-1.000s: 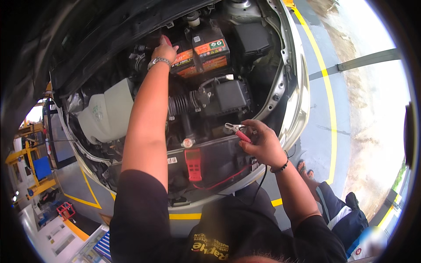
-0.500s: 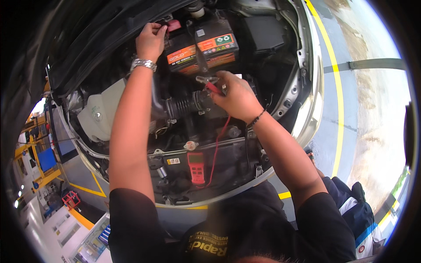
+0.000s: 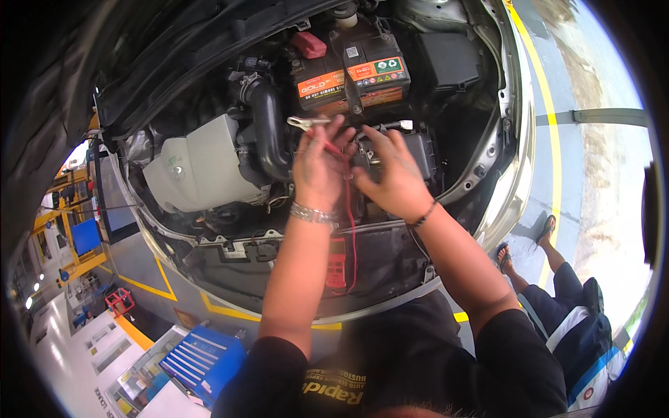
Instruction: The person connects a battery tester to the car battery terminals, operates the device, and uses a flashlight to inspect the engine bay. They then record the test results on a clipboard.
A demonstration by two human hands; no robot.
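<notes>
My left hand (image 3: 318, 171), with a metal-banded watch at the wrist, is closed around a red-handled alligator clip (image 3: 306, 123). The clip's metal jaws stick out past my fingers, toward the battery. A red lead (image 3: 350, 237) runs down from it to a red multimeter (image 3: 336, 268), which lies at the front of the engine bay, partly behind my left forearm. Close beside, my right hand (image 3: 398, 180) has its thumb and fingers apart, slightly blurred, over the engine parts. Just beyond both hands is the orange-and-black car battery (image 3: 352, 80), with a red terminal cover (image 3: 309, 45) at its left.
A black air hose (image 3: 268, 125) and a grey engine cover (image 3: 202, 167) lie left of my hands. A black box (image 3: 448, 59) sits right of the battery. A person's legs (image 3: 533, 265) show beyond the car's right side; a blue tool cabinet (image 3: 202, 362) stands at lower left.
My left hand has come down from the battery's red cover to beside my right hand. The red clip has passed from my right hand to my left. The view has shifted.
</notes>
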